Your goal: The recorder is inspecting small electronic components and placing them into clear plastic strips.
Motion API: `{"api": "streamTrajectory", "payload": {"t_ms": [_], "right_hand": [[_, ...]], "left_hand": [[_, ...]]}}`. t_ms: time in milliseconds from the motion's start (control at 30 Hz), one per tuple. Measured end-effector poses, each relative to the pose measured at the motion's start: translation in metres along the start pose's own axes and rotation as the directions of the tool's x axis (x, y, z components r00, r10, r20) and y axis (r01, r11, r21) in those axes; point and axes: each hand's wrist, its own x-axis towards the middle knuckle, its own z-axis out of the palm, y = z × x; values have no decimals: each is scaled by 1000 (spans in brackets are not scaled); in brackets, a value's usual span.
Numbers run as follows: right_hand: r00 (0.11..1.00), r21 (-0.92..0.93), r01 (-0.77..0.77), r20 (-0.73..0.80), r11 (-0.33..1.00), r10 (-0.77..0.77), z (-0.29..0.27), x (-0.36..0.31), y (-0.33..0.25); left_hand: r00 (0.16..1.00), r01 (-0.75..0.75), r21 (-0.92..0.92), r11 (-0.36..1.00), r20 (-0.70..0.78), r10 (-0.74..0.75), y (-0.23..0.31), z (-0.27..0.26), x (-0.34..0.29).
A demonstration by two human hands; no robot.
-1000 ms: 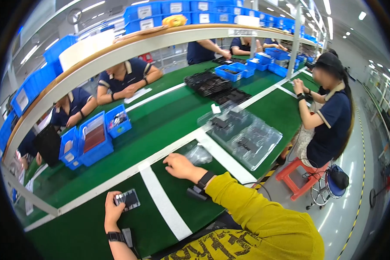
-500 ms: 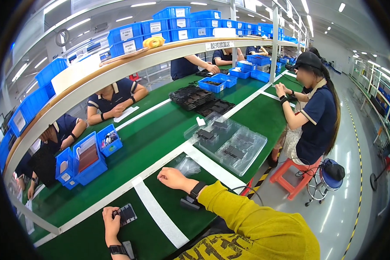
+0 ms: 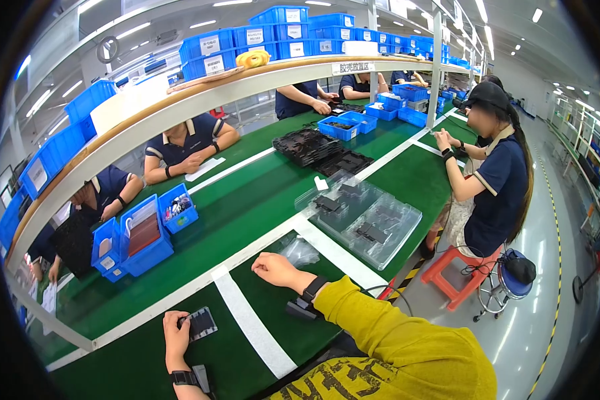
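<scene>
At the lower left, my left hand [image 3: 176, 335] has its fingers closed at the left edge of a small dark rectangular part [image 3: 203, 323] with a clear border, lying on the green mat. My right hand [image 3: 278, 271] rests farther right on the mat, its fingers curled into a loose fist, with nothing visible in them. Just beyond that hand lies a crumpled clear plastic bag [image 3: 300, 252]. Each wrist wears a black band. A dark block-like object [image 3: 301, 309] lies below my right wrist, and a grey one [image 3: 201, 378] beside my left wrist.
Clear plastic trays [image 3: 387, 227] holding dark parts stand beyond my right hand. Blue bins [image 3: 143, 247] sit at the left, and stacked black trays [image 3: 303, 148] farther back. An overhead shelf [image 3: 260, 77] spans the bench. A co-worker [image 3: 493, 180] sits at the right; others sit opposite.
The whole view has shifted slightly, so the scene sits a little farther right. Both hands keep nearly the same pose, and the dark part stays at my left fingers.
</scene>
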Motion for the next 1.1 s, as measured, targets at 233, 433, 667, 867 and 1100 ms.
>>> {"api": "streamTrajectory", "payload": {"t_ms": [233,433,667,867,1100], "right_hand": [[1000,-8,-13,-5,1000,13,-2,0,0],[999,7,-36,-8,999,36,-3,-2,0],[998,-68,59,-12,996,-60,0,0,-2],[995,-140,94,-6,986,-96,-16,-4,-18],[998,-58,41,59,997,-37,-12,-6,-26]], "left_hand": [[1000,4,-2,1000,-1,-4,-1,1,3],[1000,-10,-7,1000,10,11,3,1,2],[993,-106,8,994,-55,106,-16,1,-2],[994,-90,-62,994,-73,86,-16,9,8],[992,24,-126,992,-121,-40,-17,4,0]]}}
